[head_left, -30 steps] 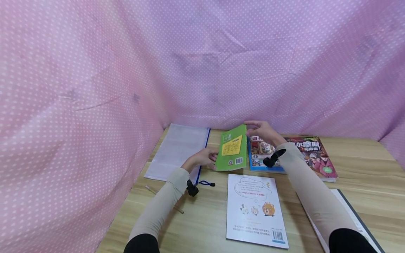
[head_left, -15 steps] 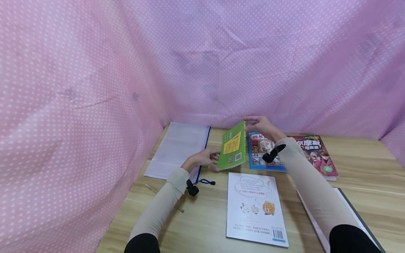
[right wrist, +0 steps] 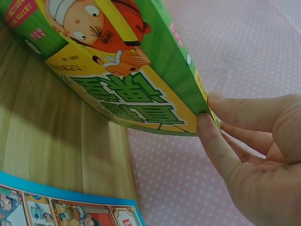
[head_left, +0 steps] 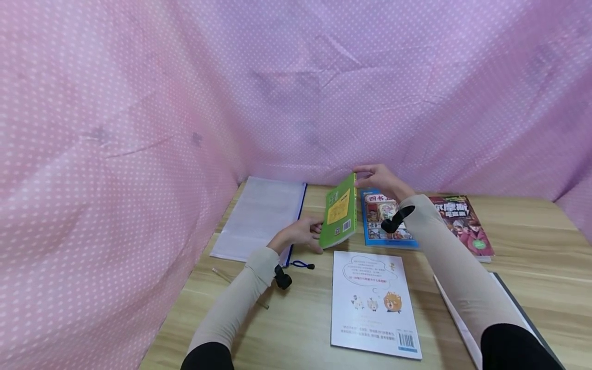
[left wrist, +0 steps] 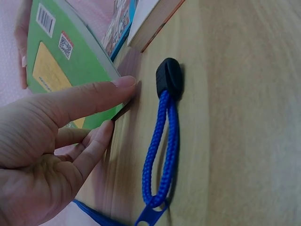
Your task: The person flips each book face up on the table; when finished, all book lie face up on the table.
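Observation:
A green book (head_left: 339, 210) with a yellow panel and a barcode on its back cover stands tilted at the far middle of the table. My right hand (head_left: 380, 181) pinches its upper spine corner between thumb and fingers; the right wrist view shows the cartoon front cover (right wrist: 117, 61). At the lower left corner of the book, my left hand (head_left: 301, 234) pinches the edge, thumb on the back cover and fingers behind, as the left wrist view shows. Left of the book lies a translucent zip pouch (head_left: 263, 218) with a blue zipper edge and a blue cord pull (left wrist: 162, 146).
A blue comic book (head_left: 376, 221) and a dark red book (head_left: 472, 231) lie right of the green one. Nearer lies a white book (head_left: 370, 313), with a white board or folder (head_left: 513, 308) to its right. A pencil (head_left: 221, 276) lies at the left. Pink dotted cloth (head_left: 296, 92) hangs behind.
Both hands keep hold of the green book. Its spine side has lifted and turned, so the book stands steeper, and the right hand has moved slightly up and left.

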Action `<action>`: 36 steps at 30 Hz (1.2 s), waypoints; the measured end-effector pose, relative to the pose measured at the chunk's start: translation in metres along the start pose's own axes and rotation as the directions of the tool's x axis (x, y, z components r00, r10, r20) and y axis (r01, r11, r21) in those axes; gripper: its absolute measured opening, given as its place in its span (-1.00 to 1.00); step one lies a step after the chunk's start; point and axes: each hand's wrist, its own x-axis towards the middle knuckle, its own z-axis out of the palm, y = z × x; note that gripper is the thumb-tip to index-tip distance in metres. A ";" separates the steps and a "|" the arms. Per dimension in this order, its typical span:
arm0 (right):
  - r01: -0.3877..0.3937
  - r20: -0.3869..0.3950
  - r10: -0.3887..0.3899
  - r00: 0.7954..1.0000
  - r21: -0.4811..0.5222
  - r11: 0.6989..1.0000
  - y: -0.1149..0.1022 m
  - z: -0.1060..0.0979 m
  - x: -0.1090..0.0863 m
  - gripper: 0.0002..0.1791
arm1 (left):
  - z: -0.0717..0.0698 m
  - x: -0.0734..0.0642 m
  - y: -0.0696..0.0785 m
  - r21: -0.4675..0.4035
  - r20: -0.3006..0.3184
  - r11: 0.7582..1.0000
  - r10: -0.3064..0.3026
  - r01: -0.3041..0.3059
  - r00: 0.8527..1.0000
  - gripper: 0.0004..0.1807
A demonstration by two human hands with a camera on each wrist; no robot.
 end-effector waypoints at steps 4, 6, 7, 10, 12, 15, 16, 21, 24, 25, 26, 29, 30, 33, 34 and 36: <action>-0.007 0.008 0.007 1.000 -0.002 1.000 -0.002 0.001 0.001 -0.27 | 0.004 -0.001 0.002 -0.003 -0.011 1.000 -0.009 0.009 1.000 -0.01; -0.007 0.007 0.007 1.000 0.000 1.000 -0.003 0.001 0.001 -0.27 | 0.005 -0.001 0.003 -0.004 -0.019 1.000 -0.011 0.011 1.000 0.02; -0.007 0.005 0.007 1.000 0.001 1.000 -0.004 0.001 0.001 -0.26 | 0.005 -0.001 0.004 -0.006 -0.020 1.000 -0.011 0.011 1.000 0.03; -0.002 0.007 0.002 1.000 -0.007 1.000 -0.009 0.001 0.000 -0.28 | 0.006 -0.001 0.007 -0.009 -0.016 1.000 -0.011 0.011 1.000 0.08; 0.010 0.013 -0.010 1.000 -0.011 1.000 -0.011 0.002 0.001 -0.29 | 0.007 -0.001 0.008 -0.015 -0.012 1.000 -0.009 0.009 1.000 0.10; 0.034 0.016 -0.034 0.999 -0.027 0.999 -0.014 0.004 0.001 -0.32 | 0.009 0.000 0.009 -0.008 -0.010 1.000 0.005 -0.005 1.000 0.10; 0.043 0.019 -0.042 0.999 -0.031 0.999 -0.015 0.004 0.001 -0.32 | 0.010 0.001 0.009 -0.011 -0.009 1.000 0.012 -0.012 1.000 0.09; 0.052 0.031 -0.051 0.998 -0.042 0.998 -0.018 0.006 0.002 -0.34 | 0.013 0.001 0.007 -0.045 -0.002 0.999 0.025 -0.025 1.000 0.08; 0.042 0.029 -0.041 0.999 -0.045 0.998 -0.016 0.007 0.005 -0.34 | 0.015 0.001 0.005 -0.056 -0.004 0.998 0.028 -0.028 1.000 0.07; 0.045 0.032 -0.043 0.999 -0.051 0.998 -0.016 0.008 0.006 -0.34 | 0.016 0.001 0.004 -0.052 -0.006 0.998 0.031 -0.031 1.000 0.07; 0.046 0.033 -0.044 0.998 -0.055 0.997 -0.016 0.008 0.006 -0.34 | 0.016 0.001 0.004 -0.052 -0.008 0.998 0.033 -0.033 0.999 0.06; 0.052 0.033 -0.050 0.998 -0.059 0.997 -0.016 0.008 0.008 -0.33 | 0.016 0.001 0.003 -0.054 -0.008 0.998 0.040 -0.040 0.999 0.06; 0.054 0.035 -0.052 0.998 -0.058 0.997 -0.017 0.008 0.007 -0.33 | 0.016 0.002 0.002 -0.062 -0.006 0.997 0.040 -0.040 0.999 0.06; 0.059 0.032 -0.058 0.998 -0.057 0.997 -0.018 0.009 0.007 -0.33 | 0.015 0.001 0.003 -0.097 -0.003 0.995 0.035 -0.035 0.999 0.07; 0.060 0.031 -0.058 0.998 -0.057 0.997 -0.018 0.009 0.008 -0.33 | 0.014 0.001 0.003 -0.110 -0.002 0.993 0.032 -0.032 0.999 0.08; 0.065 0.033 -0.063 0.997 -0.050 0.997 -0.019 0.010 0.008 -0.33 | 0.013 0.000 0.004 -0.134 -0.003 0.991 0.024 -0.025 1.000 0.07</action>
